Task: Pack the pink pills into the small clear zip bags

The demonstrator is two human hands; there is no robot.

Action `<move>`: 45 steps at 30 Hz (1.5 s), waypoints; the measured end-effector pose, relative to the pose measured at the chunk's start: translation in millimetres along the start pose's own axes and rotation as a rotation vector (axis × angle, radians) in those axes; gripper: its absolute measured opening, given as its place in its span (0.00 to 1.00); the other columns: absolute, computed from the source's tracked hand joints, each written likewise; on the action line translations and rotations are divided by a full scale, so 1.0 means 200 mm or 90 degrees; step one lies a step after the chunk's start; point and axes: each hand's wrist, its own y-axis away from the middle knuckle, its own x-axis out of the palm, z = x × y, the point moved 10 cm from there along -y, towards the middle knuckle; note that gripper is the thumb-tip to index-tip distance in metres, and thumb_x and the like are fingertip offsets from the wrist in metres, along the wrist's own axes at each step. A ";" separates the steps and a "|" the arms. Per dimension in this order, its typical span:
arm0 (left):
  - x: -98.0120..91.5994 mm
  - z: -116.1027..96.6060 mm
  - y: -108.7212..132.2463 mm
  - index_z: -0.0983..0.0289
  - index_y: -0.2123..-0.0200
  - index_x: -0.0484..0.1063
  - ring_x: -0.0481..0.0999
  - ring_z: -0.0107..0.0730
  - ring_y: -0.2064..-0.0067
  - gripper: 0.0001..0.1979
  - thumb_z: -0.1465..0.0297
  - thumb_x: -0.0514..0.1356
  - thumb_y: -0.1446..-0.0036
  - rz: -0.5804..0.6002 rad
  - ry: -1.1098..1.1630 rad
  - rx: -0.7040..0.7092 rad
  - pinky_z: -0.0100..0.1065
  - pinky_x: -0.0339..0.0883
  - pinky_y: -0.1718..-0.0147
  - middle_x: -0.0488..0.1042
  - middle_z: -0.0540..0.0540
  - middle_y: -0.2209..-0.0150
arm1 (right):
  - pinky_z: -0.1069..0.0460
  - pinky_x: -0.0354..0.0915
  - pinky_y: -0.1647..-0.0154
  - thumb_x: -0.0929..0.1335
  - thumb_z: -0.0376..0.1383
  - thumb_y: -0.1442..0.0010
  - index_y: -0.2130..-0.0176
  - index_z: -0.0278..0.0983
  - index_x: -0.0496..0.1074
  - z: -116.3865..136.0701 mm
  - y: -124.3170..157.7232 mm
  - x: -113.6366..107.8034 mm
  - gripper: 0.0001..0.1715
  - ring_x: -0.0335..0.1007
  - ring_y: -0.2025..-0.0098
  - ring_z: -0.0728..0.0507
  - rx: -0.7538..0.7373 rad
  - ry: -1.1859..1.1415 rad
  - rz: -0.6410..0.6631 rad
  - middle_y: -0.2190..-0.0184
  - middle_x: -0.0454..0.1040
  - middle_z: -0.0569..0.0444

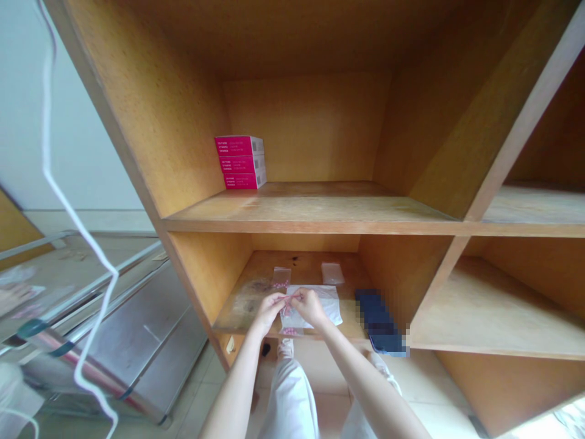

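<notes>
Both my hands work over the lower shelf, with their fingertips almost meeting. My left hand [269, 312] pinches the left end of a small clear zip bag [287, 306] with a pink top strip and pink pieces in it. My right hand [309, 306] is closed on the bag's right end. Beneath them lies a white plastic sheet or bag [329, 303]. One similar bag with pink pieces [281, 278] lies behind my left hand. Another such bag [291, 332] sits at the shelf's front edge. A clear plastic packet [332, 273] lies farther back on the right.
Pink boxes [242, 163] are stacked on the upper shelf [329, 204]. A dark blue, partly blurred item [381, 323] lies at the lower shelf's right front. A white cable [91, 244] hangs at left, before a metal cart [150, 329]. Another person's hand [16, 297] is at far left.
</notes>
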 end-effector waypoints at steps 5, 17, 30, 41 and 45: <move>-0.02 0.02 -0.01 0.67 0.75 0.72 0.68 0.27 0.76 0.11 0.63 0.62 0.56 -0.014 -0.009 -0.002 0.27 0.59 0.75 0.72 0.52 0.78 | 0.58 0.52 0.81 0.64 0.33 0.52 0.81 0.34 0.71 0.06 0.02 0.00 0.11 0.60 0.82 0.51 -0.043 0.044 0.022 0.86 0.69 0.56; -0.02 0.04 -0.01 0.67 0.69 0.75 0.71 0.31 0.73 0.14 0.62 0.62 0.56 -0.018 -0.013 -0.026 0.29 0.61 0.72 0.76 0.56 0.73 | 0.57 0.56 0.82 0.64 0.40 0.48 0.77 0.35 0.75 0.06 0.05 -0.02 0.15 0.66 0.83 0.48 -0.023 -0.033 0.086 0.83 0.73 0.53; 0.03 0.03 0.02 0.68 0.70 0.75 0.74 0.34 0.70 0.16 0.60 0.61 0.55 0.025 0.058 -0.076 0.33 0.65 0.68 0.77 0.59 0.71 | 0.56 0.60 0.79 0.63 0.48 0.48 0.77 0.33 0.72 -0.03 0.04 -0.03 0.21 0.67 0.79 0.48 0.025 -0.175 0.069 0.80 0.73 0.51; 0.02 0.00 0.02 0.66 0.56 0.68 0.74 0.30 0.73 0.23 0.62 0.62 0.56 -0.010 0.121 -0.076 0.31 0.66 0.73 0.75 0.56 0.71 | 0.56 0.55 0.83 0.62 0.51 0.48 0.72 0.31 0.73 -0.06 0.01 -0.13 0.26 0.62 0.83 0.49 0.047 -0.231 -0.079 0.83 0.70 0.53; 0.04 -0.01 0.02 0.66 0.63 0.66 0.73 0.29 0.75 0.17 0.65 0.63 0.56 0.027 0.100 -0.059 0.31 0.66 0.72 0.73 0.51 0.76 | 0.55 0.60 0.81 0.61 0.51 0.47 0.67 0.31 0.72 -0.08 -0.01 -0.18 0.27 0.66 0.80 0.47 0.071 -0.249 -0.116 0.78 0.73 0.49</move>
